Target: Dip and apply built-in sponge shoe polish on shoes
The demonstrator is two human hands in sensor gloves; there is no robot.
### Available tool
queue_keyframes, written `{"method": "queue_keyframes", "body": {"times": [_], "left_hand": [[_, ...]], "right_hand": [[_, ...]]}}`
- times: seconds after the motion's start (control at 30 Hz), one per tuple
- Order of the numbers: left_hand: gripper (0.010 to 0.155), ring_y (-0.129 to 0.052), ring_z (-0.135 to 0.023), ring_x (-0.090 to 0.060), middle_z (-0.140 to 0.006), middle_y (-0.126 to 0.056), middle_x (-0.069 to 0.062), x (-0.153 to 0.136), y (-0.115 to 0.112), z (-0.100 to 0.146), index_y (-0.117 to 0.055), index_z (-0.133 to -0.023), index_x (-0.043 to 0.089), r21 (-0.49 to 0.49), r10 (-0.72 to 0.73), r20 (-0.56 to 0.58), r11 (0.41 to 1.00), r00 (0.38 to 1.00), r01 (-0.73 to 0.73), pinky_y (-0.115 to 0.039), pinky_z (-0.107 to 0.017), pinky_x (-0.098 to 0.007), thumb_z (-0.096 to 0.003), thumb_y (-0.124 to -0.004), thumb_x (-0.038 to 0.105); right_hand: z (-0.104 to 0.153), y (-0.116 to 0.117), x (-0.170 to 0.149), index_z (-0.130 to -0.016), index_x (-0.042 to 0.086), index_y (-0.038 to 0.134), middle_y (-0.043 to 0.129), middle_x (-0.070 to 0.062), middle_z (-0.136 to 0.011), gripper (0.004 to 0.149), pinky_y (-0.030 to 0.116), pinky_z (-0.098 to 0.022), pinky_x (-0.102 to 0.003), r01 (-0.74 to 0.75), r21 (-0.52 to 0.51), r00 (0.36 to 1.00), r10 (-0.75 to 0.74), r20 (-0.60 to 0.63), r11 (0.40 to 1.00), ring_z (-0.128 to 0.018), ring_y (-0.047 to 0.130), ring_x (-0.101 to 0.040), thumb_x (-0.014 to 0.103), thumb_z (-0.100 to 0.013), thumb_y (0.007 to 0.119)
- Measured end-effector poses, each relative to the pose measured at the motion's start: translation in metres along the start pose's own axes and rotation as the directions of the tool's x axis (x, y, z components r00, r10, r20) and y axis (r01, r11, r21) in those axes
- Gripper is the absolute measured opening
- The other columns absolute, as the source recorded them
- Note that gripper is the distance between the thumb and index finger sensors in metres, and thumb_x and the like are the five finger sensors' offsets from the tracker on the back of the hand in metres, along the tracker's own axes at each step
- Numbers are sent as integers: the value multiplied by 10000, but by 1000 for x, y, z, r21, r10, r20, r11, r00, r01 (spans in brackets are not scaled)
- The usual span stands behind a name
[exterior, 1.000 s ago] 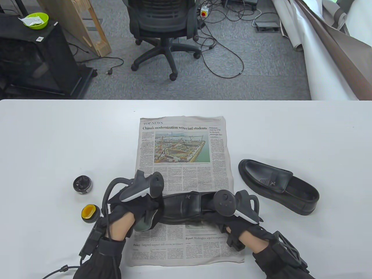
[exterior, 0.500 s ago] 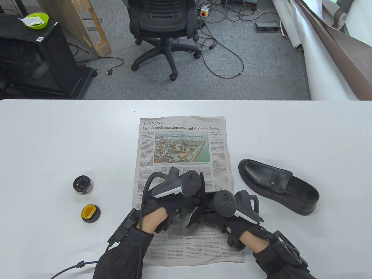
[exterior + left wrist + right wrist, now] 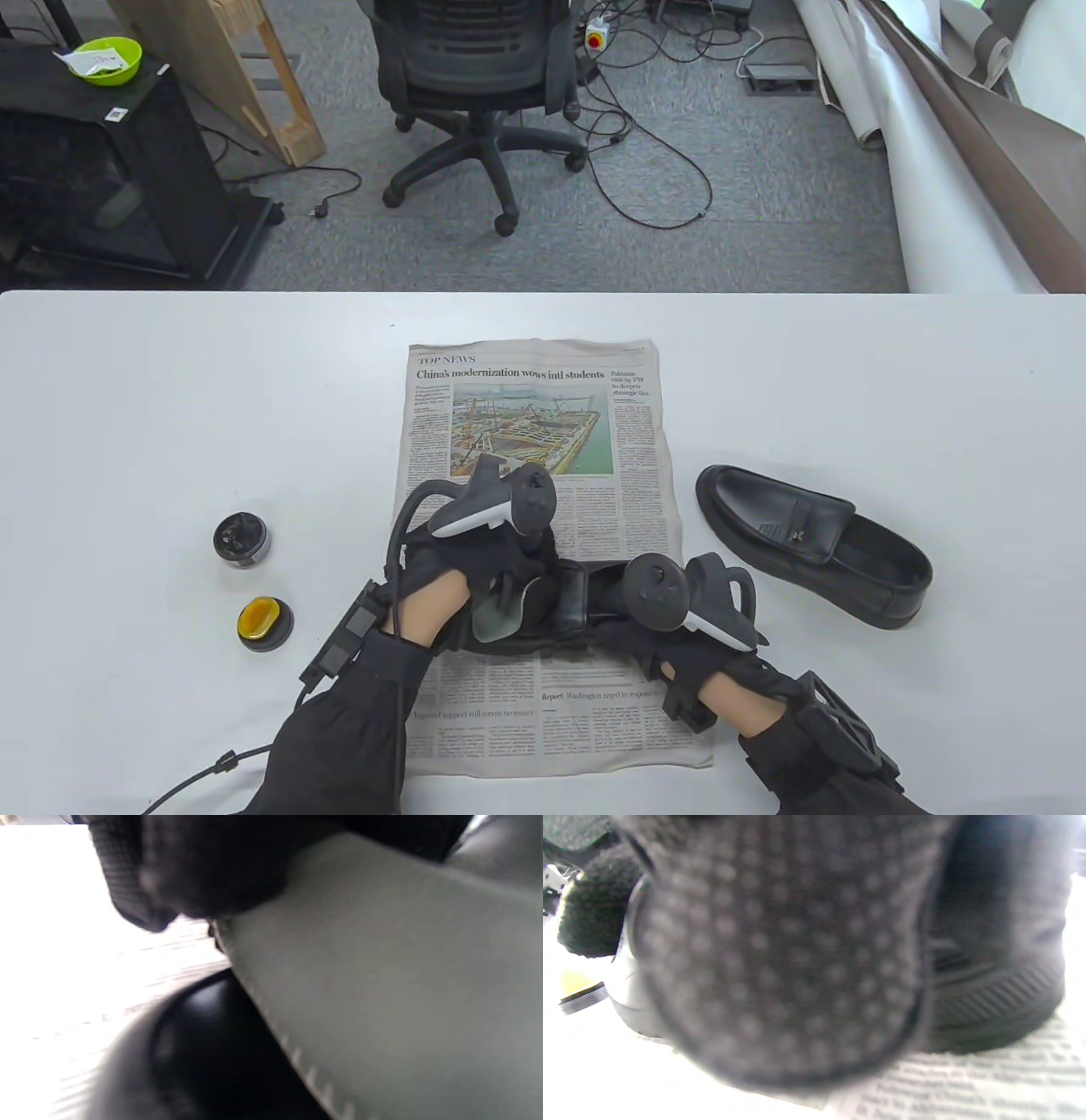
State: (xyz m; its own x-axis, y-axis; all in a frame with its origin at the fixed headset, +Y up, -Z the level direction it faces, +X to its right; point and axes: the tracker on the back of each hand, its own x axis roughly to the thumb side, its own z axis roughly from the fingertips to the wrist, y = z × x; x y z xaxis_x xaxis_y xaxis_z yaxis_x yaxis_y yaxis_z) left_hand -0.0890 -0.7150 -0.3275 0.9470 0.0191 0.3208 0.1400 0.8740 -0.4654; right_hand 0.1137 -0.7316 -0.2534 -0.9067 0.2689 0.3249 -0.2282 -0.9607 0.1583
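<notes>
Table view: both hands on the shoe at lower centre

Lying across the newspaper, a black shoe sits between the hands. The left hand presses a grey-green cloth onto its toe; the right hand grips its heel. At lower left stand the open polish tin and its yellow-sponge lid. A second shoe rests at right on the table

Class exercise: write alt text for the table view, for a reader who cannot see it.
Two gloved hands, left hand and right hand, work a black shoe on a newspaper; the left holds a grey cloth. A second shoe lies right, two polish tins left.
</notes>
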Motion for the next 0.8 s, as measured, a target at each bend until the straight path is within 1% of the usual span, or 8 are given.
{"method": "queue_keyframes", "body": {"times": [0.23,0.37,0.47,0.53,0.63,0.7,0.77,0.8], "left_hand": [[514,-991,-159,-70,-465,-1036,50,-31,-7,19,-831,-889,304,20,-60,-141,998,988,64,-877,-528,-416,-411,-881,486],[519,-992,-157,-70,-464,-1038,50,-33,-6,34,-835,-887,298,77,-103,-194,990,976,120,-879,-526,-414,-407,-897,484],[524,-993,-160,-59,-467,-1038,59,-17,-4,44,-828,-889,302,156,-83,-133,982,988,104,-884,-523,-404,-406,-891,494],[533,-994,-169,-63,-479,-1035,56,2,-1,50,-816,-899,301,245,28,-7,969,1000,-26,-879,-526,-408,-407,-883,493],[545,-987,-168,-65,-482,-1030,51,29,0,52,-797,-912,293,297,90,124,947,988,-124,-876,-525,-412,-408,-876,485],[548,-981,-161,-64,-478,-1028,50,48,-2,51,-789,-916,295,315,30,151,946,988,-77,-878,-522,-409,-408,-872,484],[546,-979,-161,-58,-479,-1025,58,56,-4,48,-775,-922,307,322,-51,118,947,992,11,-881,-523,-405,-413,-852,487],[543,-980,-162,-57,-480,-1026,58,56,-4,47,-770,-924,312,309,-54,107,951,993,19,-881,-522,-407,-415,-840,488]], "right_hand": [[1,0,0,-655,224,971,1046,-20,-518,448,988,-191,-255,-3,-3,1000,2,-11,1000,-14,1098,39,499,-303,929],[1,0,0,-654,225,970,1046,-19,-517,447,987,-191,-254,-3,-4,1000,3,-11,1000,-12,1097,40,499,-303,929],[1,0,0,-655,225,970,1046,-19,-517,447,987,-192,-253,-4,-5,1000,4,-12,1000,-14,1097,39,499,-304,928],[1,0,0,-654,226,970,1046,-17,-517,447,987,-192,-252,-5,-6,1000,5,-12,1000,-14,1097,41,500,-303,928],[1,0,0,-654,227,970,1045,-18,-517,445,987,-193,-252,-5,-6,1000,5,-12,1000,-14,1097,39,498,-304,928],[1,0,1,-656,226,969,1045,-19,-518,448,986,-193,-255,-5,-8,1000,5,-12,1000,-15,1097,39,497,-301,928],[1,0,1,-656,229,968,1044,-18,-519,446,986,-194,-254,-7,-7,1000,7,-7,1000,-17,1096,40,497,-301,928],[1,0,1,-655,226,969,1044,-19,-519,447,986,-194,-254,-7,-6,1000,7,-5,1000,-16,1097,40,496,-302,929]]}}
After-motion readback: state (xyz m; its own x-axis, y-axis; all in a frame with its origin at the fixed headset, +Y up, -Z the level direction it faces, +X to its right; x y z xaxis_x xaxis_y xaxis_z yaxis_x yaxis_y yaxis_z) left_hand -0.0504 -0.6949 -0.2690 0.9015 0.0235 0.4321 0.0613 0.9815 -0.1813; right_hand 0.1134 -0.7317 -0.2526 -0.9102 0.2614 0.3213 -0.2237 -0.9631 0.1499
